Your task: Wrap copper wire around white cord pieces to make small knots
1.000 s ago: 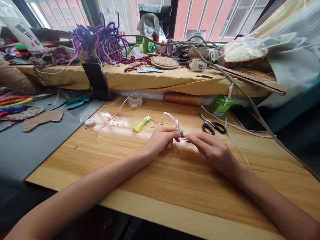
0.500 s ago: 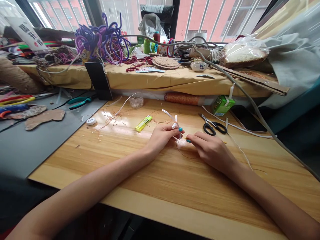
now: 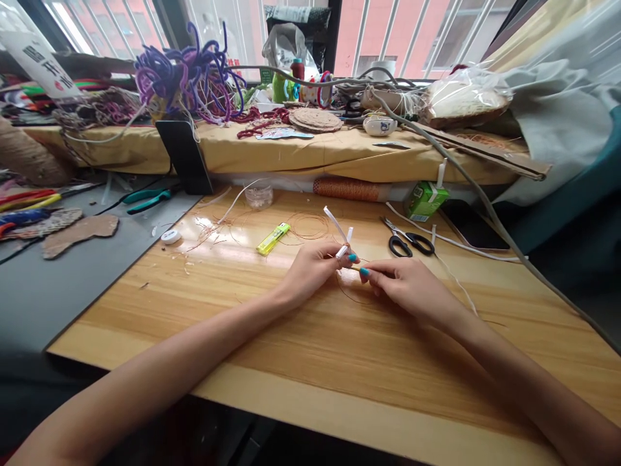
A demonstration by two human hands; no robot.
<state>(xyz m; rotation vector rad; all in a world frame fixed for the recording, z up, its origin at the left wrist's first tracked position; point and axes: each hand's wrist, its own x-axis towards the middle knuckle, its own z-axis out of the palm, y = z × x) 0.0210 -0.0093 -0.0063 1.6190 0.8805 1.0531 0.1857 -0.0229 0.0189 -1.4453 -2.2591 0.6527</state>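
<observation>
My left hand (image 3: 314,266) pinches a small piece of folded white strips (image 3: 334,221), whose ends stick up past the fingertips. Fine copper-brown thread crosses the strips, and a loop of this thread (image 3: 352,300) hangs below onto the table. Close beside it, my right hand (image 3: 410,285) has its thumb and fingers closed on a thin golden rod (image 3: 354,268) that points at the white piece. The rod's tip is too small to make out. Behind the left hand lie a yellow-green lighter (image 3: 273,239) and a coil of copper-brown thread (image 3: 310,223).
Black-handled scissors (image 3: 410,242), a green drink carton (image 3: 427,200) and a phone (image 3: 475,225) lie to the right. A clear jar (image 3: 259,196) and white lid (image 3: 171,237) are on the left. Behind stands a cluttered cloth-covered ledge (image 3: 272,155). Teal pliers (image 3: 149,200) lie on the grey mat.
The white strips have turned in my left fingers. My right hand has rotated, with its thumb now showing on the rod near the left fingertips. The view has shifted slightly.
</observation>
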